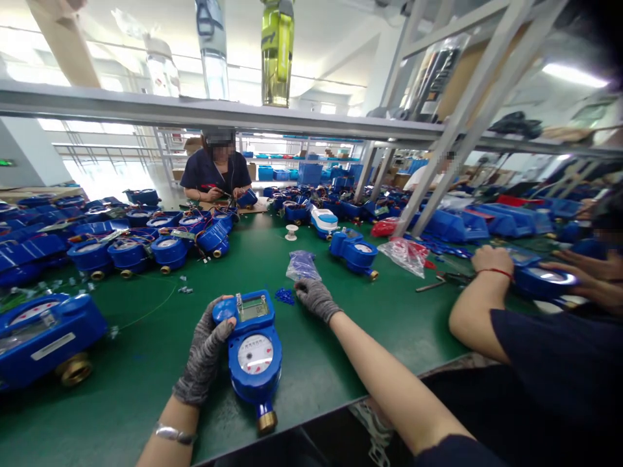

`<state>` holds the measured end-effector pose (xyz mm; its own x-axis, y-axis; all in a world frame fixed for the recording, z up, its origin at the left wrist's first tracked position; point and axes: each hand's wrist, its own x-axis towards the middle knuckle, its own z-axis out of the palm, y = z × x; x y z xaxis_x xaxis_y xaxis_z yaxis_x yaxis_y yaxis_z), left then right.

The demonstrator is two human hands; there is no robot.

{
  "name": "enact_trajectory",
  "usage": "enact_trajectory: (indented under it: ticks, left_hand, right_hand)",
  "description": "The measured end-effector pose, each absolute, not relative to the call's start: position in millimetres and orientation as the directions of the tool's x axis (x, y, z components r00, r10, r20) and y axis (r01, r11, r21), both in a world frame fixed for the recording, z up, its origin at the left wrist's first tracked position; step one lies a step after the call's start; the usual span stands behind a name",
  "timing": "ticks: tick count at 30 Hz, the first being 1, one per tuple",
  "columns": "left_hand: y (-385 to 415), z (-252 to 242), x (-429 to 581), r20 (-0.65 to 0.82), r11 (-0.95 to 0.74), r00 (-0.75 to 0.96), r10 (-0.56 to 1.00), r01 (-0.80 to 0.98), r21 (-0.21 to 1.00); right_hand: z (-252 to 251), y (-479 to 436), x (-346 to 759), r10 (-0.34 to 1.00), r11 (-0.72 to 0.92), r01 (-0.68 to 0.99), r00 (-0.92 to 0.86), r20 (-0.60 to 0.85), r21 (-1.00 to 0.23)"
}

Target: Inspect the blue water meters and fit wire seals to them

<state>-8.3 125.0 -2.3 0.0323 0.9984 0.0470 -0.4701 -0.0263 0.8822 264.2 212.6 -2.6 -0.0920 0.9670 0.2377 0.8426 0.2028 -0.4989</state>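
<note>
My left hand (203,353), in a grey knit glove with bare fingertips, grips a blue water meter (255,353) by its upper end. The meter has a small display, a round white dial and a brass threaded end pointing towards me. My right hand (317,299), gloved alike, rests by a small heap of blue pieces (285,296). Its fingers are curled together; whether anything is between them is hidden. Just beyond its fingers lies a clear plastic bag (302,266) of small blue-violet pieces.
Another water meter (46,337) lies at the left, with many wired meters (129,253) behind it. A white spool (291,232) and a red-and-clear bag (406,253) lie farther back. Co-workers sit opposite and at the right. A shelf (195,107) with bottles crosses overhead.
</note>
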Motion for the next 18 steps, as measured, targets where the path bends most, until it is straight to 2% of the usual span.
enact_trajectory:
  ticks: [4, 10, 18]
  left_hand:
    - [124.0, -0.7, -7.4, 0.016, 0.013, 0.059, 0.998, -0.452, 0.892]
    - [124.2, 4.0, -5.0, -0.183, 0.169, 0.011, 0.983, -0.435, 0.884]
    - [125.3, 4.0, -9.5, -0.294, 0.291, 0.057, 0.954, -0.404, 0.867]
  right_hand:
    - [-15.4, 227.2, 257.7, 0.982, 0.14, 0.893, -0.07, 0.173, -0.429]
    - [-27.0, 238.4, 251.8, 0.996, 0.048, 0.938, -0.02, 0.084, -0.344]
    - [-14.9, 214.5, 260.0, 0.995, -0.027, 0.959, 0.052, 0.084, -0.282]
